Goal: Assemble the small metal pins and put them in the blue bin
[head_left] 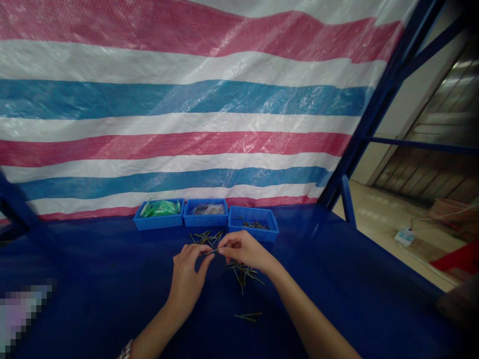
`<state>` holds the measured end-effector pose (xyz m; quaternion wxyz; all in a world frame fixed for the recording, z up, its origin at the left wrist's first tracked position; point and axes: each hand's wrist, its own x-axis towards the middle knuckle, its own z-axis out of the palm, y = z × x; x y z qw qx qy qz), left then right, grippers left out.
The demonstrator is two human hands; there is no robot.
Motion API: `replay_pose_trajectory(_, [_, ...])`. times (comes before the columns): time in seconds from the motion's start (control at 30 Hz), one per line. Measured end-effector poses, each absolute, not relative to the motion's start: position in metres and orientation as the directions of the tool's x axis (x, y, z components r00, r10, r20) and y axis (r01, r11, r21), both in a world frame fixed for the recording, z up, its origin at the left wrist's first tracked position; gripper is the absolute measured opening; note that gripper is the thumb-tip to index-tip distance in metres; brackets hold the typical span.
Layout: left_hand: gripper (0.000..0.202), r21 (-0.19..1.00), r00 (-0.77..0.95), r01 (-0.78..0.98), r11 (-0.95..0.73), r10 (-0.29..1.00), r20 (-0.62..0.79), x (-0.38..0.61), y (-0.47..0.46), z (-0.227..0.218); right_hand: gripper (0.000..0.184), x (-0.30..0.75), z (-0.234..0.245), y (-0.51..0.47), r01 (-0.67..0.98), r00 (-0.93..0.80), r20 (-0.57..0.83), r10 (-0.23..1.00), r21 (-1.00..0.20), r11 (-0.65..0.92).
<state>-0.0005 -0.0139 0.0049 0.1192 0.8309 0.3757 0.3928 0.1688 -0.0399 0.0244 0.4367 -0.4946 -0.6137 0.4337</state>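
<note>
Over the dark blue tabletop, a thin metal pin (210,252) with a brassy section spans the gap between my two hands. My left hand (187,271) pinches one end between thumb and forefinger. The other end sits in the closed fingertips of my right hand (241,249). Just behind the hands lies a loose pile of similar pins (204,237). A second pile of pins (243,275) spreads below my right hand and is partly covered by it. Nearer to me, a few pins (248,316) lie apart on the table.
Three blue bins stand along the back: a left bin (159,223) with green plastic bags, a middle bin (205,220) with clear plastic, and a right bin (264,235) with pins. Behind them hangs a striped tarp (179,147). A blue frame post (359,134) rises at the right.
</note>
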Motion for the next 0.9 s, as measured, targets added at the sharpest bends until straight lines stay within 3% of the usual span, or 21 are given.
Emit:
replay_pose_trajectory(0.53, [0.013,0.541,0.395,0.49,-0.683,0.728,0.561,-0.0018,-0.0153,0.0066,0.02,0.1696,0.0231,-0.0395,0.282,-0.177,0.1,0.979,-0.948,0.147])
replay_pose_trajectory(0.9, [0.015,0.569,0.406,0.476,-0.671,0.741,0.535,-0.003,-0.0141,0.0083,0.012,0.1712,0.0205,-0.038,0.196,-0.115,0.137,0.984,-0.968,0.157])
